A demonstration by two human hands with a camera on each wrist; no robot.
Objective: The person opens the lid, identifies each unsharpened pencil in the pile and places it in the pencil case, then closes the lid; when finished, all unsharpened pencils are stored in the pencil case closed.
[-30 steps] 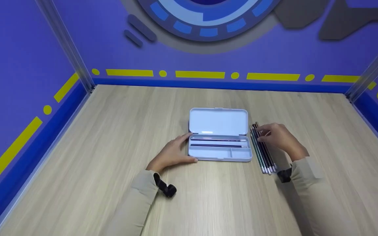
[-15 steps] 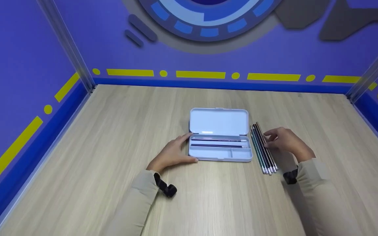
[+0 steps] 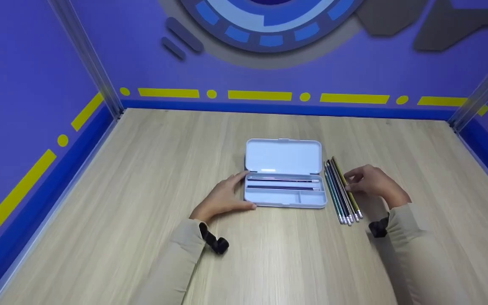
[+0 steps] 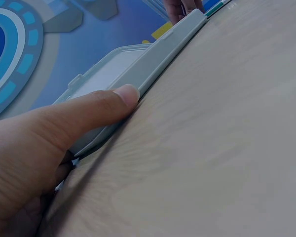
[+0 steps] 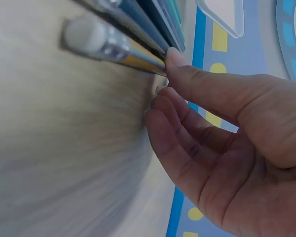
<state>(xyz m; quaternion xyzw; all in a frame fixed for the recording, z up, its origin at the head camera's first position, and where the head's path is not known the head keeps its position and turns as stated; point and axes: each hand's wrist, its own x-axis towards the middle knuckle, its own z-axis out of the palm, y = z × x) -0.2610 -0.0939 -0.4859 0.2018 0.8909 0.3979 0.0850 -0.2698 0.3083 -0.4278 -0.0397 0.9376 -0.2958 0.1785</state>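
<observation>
A white pencil case [image 3: 271,198] lies with its lid [image 3: 283,156] raised, and two dark pencils [image 3: 282,187] rest inside it. My left hand [image 3: 223,197] holds the case's left end, thumb along the front edge and fingers at the back corner; the left wrist view shows the thumb [image 4: 108,106] pressed on its side. Right of the case, several pencils [image 3: 336,192] with white erasers lie side by side. At their right edge my right hand [image 3: 373,184] pinches a yellow pencil [image 5: 140,58], thumb on top and the other fingers curled beneath.
All this lies on a light wood table [image 3: 151,169]. Blue-purple panels with yellow marks [image 3: 259,95] stand at the back and both sides. Black wrist straps [image 3: 215,241] show at both cuffs.
My right hand has moved right from over the pencils to their right edge. The yellow pencil now shows there, and the pencils are more spread. My left hand stays on the case.
</observation>
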